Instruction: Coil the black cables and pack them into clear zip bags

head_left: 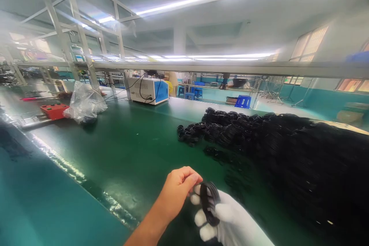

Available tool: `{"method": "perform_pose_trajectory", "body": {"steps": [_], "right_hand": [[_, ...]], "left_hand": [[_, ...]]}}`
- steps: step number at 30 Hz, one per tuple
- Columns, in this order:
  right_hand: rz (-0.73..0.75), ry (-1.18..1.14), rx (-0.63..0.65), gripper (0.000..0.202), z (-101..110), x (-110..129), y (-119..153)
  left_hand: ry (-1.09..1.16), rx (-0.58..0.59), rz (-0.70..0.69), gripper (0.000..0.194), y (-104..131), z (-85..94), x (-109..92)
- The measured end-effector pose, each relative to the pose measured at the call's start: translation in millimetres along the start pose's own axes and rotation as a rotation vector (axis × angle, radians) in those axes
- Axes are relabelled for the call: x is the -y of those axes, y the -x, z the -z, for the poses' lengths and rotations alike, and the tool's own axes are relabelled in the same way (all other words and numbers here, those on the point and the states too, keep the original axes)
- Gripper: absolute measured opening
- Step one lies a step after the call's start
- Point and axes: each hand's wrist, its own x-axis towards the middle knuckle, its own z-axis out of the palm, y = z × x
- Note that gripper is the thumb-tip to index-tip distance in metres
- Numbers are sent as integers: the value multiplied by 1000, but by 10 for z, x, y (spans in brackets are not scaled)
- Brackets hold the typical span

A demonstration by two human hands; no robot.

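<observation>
White-gloved right hand (230,215), fingers curled round a black cable coil (211,204), left of the coil heap (294,153). Bare left hand (177,190) angled in, thumb near forefinger beside it; cannot tell if pinching.

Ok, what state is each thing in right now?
Black coil: wound, held
Right hand: gloved, gripping
Left hand: bare, fingers bent
Black coil pile: heaped
Plastic bag: crumpled
Long ceiling light: lit
Blue-and-white machine: can't tell whether it's on
</observation>
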Motion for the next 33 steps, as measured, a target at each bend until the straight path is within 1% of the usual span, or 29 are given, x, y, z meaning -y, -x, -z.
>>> {"method": "perform_pose_trajectory", "body": {"steps": [3, 6, 9, 13, 15, 17, 19, 23, 26, 28, 31, 33], "right_hand": [[13, -96, 31, 45, 64, -25, 19], [32, -110, 16, 44, 60, -25, 15], [30, -31, -20, 38, -20, 8, -6], [23, 62, -38, 41, -96, 37, -22], [29, 81, -45, 41, -87, 30, -17], [35, 85, -49, 40, -61, 14, -10], [40, 87, -59, 39, -40, 0, -6], [78, 99, -92, 36, -47, 7, -13], [99, 53, -67, 35, -55, 27, -26], [73, -17, -72, 38, -43, 27, -36], [20, -92, -140, 53, -12, 2, -53], [42, -57, -174, 44, 8, -21, -61]], "left_hand": [[0, 9, -23, 26, 2, 77, -4], [-34, -19, -52, 20, 45, 101, -28], [-190, -85, -149, 16, 97, 22, -26], [-420, -166, -364, 25, 114, -138, 61], [-464, -221, -437, 27, 98, -188, 117], [-470, -263, -468, 26, 75, -209, 153], [-457, -260, -461, 26, 51, -208, 155], [-426, -201, -412, 30, -1, -183, 100], [-430, -214, -399, 26, -40, -164, 74], [-433, -230, -380, 25, -59, -157, 75], [-429, -240, -333, 23, -74, -158, 78], [-426, -243, -289, 20, -80, -154, 66]]}}
